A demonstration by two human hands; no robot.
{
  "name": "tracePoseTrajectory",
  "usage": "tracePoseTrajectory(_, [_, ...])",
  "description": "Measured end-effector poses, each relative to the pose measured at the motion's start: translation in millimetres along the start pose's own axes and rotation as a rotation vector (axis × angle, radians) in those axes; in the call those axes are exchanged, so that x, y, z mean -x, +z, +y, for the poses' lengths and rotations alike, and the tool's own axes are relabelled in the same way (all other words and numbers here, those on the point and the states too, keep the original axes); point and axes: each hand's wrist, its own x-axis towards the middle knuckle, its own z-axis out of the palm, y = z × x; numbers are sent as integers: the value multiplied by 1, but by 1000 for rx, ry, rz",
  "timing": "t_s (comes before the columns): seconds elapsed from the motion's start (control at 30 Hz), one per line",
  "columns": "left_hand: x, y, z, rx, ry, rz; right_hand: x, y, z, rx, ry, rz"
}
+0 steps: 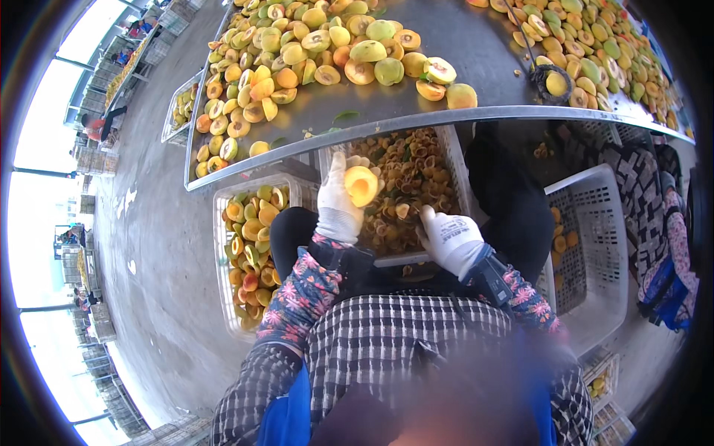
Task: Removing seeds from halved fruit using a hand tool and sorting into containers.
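Observation:
My left hand (pixel 343 192), in a white knitted glove, holds up a yellow peach half (pixel 361 185). The half has a smooth round hollow facing up and shows no stone. My right hand (pixel 450 237), gloved in white with printed writing, is curled with thumb and fingertips close together. Whether something thin sits between its fingertips I cannot tell. Both hands are above a plastic crate (pixel 454 167) between my knees, holding many brown peach-stone scraps (pixel 415 167) and some leaves. One pale scrap (pixel 401 211) shows just left of my right fingertips.
A metal-topped table (pixel 390 106) ahead bears heaps of halved peaches (pixel 312 42), with a dark ring-shaped object (pixel 549 83) at right. A crate of peach halves (pixel 254 251) stands left; a white crate (pixel 599 245) with several halves stands right. Beyond are a concrete floor (pixel 150 223) and distant people.

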Motion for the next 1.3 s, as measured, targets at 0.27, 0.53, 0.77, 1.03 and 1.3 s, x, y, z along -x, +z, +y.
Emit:
tracePoseTrajectory(0.27, [12,-101,128,-1737,710,95,19,-4,19,-59,53,-118])
tracePoseTrajectory(0.53, [-46,58,96,-1584,813,-335,12,-18,19,-188,40,-225])
tracePoseTrajectory(0.77, [-132,188,29,-2130,904,-253,9,-1,25,-228,-30,-172])
tracePoseTrajectory(1.03, [-146,190,23,-1848,633,-506,12,-11,20,-261,0,-190])
tracePoseTrajectory(1.3, [-30,109,55,-47,115,-642,13,-33,1,-688,-175,219])
